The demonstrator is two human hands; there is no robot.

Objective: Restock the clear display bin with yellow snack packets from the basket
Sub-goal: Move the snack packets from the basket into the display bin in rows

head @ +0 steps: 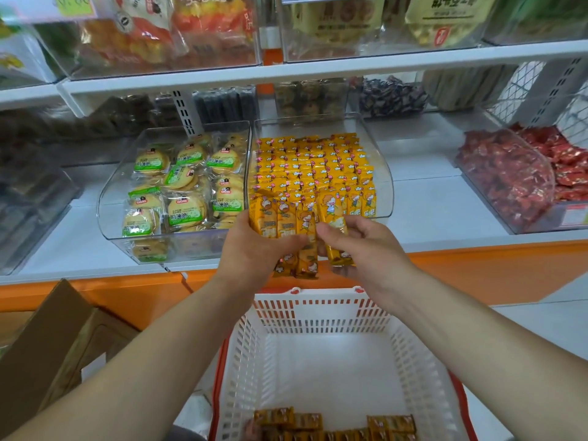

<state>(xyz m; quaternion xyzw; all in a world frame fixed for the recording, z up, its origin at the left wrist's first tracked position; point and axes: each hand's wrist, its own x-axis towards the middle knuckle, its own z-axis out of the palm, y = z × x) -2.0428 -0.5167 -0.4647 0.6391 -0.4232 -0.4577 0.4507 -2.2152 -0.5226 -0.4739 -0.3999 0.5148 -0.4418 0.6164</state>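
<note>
Packets (286, 219): three in left hand (254, 249), one in right hand (366, 246).

Green label "煎薄脆" on biscuit packs (186, 211) just left of grip; price tag (74, 4) far up-left, approx "0.80"; yellow packets (288, 221) in grip: print unreadable

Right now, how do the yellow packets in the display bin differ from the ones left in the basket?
The bin packets stand packed in tidy rows across the clear display bin; the basket packets lie loose and flat. The bin packets hide their floor, while the basket packets leave most of the white basket bare. Both share the same yellow wrapper.
</note>
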